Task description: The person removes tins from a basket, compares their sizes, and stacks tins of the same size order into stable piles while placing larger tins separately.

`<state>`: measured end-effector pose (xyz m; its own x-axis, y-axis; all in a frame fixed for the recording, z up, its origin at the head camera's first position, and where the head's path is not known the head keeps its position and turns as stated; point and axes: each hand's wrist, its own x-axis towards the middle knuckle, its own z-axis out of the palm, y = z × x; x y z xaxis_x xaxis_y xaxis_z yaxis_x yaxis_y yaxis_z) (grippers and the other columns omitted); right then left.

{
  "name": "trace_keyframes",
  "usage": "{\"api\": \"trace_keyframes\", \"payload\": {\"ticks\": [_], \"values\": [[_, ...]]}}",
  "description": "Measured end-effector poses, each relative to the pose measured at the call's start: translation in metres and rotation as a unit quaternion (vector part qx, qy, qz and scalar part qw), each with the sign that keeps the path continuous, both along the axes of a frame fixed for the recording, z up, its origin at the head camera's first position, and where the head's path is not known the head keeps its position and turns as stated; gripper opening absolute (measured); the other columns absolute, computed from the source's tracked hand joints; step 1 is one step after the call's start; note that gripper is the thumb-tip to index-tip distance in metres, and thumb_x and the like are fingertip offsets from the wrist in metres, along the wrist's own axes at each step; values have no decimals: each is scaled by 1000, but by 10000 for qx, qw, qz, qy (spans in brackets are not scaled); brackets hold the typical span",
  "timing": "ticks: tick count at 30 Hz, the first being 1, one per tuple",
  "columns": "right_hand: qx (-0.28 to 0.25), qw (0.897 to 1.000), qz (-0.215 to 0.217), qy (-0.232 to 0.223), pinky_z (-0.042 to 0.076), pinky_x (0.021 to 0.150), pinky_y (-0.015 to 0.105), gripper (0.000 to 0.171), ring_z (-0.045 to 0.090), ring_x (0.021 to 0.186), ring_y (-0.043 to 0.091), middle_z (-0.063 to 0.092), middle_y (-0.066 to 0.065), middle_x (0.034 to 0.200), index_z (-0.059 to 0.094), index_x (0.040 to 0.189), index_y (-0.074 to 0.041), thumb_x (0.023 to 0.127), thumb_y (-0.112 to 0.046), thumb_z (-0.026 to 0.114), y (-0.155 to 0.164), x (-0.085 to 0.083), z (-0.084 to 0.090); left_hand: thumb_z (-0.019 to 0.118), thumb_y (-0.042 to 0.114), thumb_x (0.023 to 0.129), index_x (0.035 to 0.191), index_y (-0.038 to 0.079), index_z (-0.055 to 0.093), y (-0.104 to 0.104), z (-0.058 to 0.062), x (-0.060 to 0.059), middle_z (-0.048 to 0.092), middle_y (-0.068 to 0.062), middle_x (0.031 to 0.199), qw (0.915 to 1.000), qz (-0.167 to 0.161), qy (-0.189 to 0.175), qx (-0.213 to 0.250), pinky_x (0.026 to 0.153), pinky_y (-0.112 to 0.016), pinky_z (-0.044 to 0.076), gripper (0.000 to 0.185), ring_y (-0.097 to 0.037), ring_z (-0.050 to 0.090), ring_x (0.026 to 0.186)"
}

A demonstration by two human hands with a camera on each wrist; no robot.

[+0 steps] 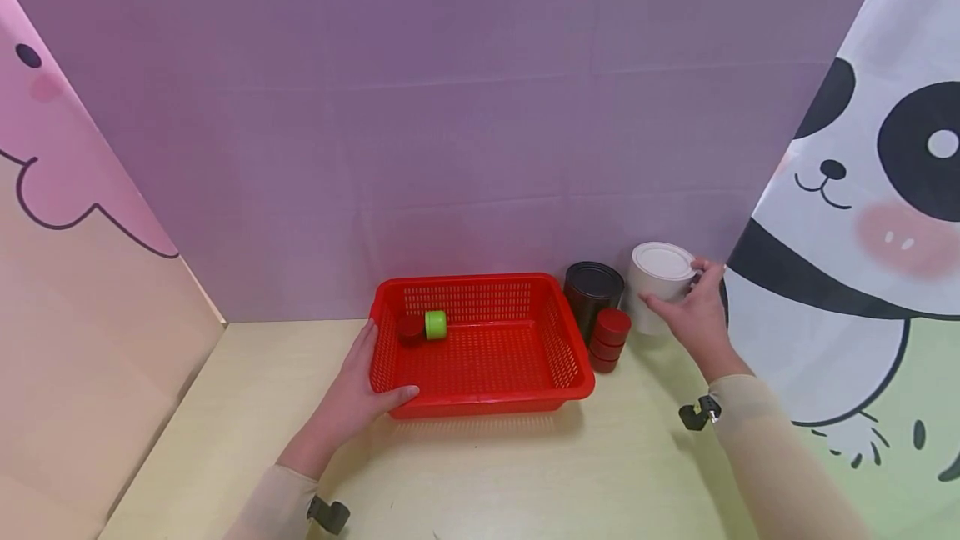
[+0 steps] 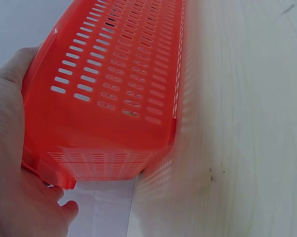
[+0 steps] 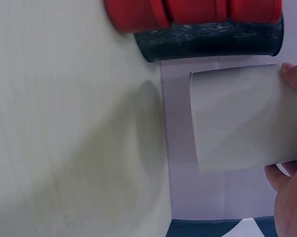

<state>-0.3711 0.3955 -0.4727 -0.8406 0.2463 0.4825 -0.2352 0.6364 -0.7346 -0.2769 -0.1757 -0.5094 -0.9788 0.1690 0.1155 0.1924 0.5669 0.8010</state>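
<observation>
A red mesh basket (image 1: 480, 357) stands on the pale table. My left hand (image 1: 384, 369) grips its front left corner, thumb on the front rim and fingers along the left wall; the left wrist view shows the palm (image 2: 12, 163) against the basket's wall (image 2: 113, 98). Inside the basket lie a small green tin (image 1: 436, 324) and a dark red tin (image 1: 410, 330). My right hand (image 1: 675, 283) grips a white can (image 1: 662, 261) at the back right. In the right wrist view the white can (image 3: 242, 118) appears raised a little off the table, with fingertips (image 3: 294, 79) on its side.
A black can (image 1: 592, 290) stands between the basket and the white can, with a stack of small red tins (image 1: 609, 338) in front of it. A purple backdrop closes the rear; printed panels stand at both sides. Bare tabletop (image 1: 525, 473) lies in front.
</observation>
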Motion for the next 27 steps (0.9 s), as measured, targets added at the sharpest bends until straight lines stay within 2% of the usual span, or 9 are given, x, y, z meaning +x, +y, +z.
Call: {"api": "trace_keyframes", "payload": {"ticks": [14, 22, 27], "values": [[-23, 9998, 43, -173, 41, 118, 73, 100, 49, 143, 57, 45, 38, 159, 21, 151, -4, 86, -15, 97, 8, -7, -27, 96, 52, 82, 179, 17, 7, 1, 3, 2, 12, -9, 184, 10000, -45, 3, 14, 107, -60, 59, 137, -40, 21, 166], [-74, 9986, 187, -491, 38, 119, 75, 99, 45, 145, 59, 37, 35, 165, 19, 149, -6, 88, -17, 96, 7, -5, -33, 94, 56, 82, 179, 14, 7, 0, 4, 2, 11, -9, 185, 9999, -52, 22, -84, 110, -61, 56, 137, -40, 20, 167], [-55, 9987, 275, -429, 38, 120, 75, 99, 43, 146, 60, 34, 34, 166, 19, 149, -5, 88, -14, 96, 7, -5, -36, 95, 56, 82, 179, 14, 6, -1, 2, 1, 11, -9, 185, 9999, -65, 43, -64, 111, -62, 55, 138, -39, 19, 167]]}}
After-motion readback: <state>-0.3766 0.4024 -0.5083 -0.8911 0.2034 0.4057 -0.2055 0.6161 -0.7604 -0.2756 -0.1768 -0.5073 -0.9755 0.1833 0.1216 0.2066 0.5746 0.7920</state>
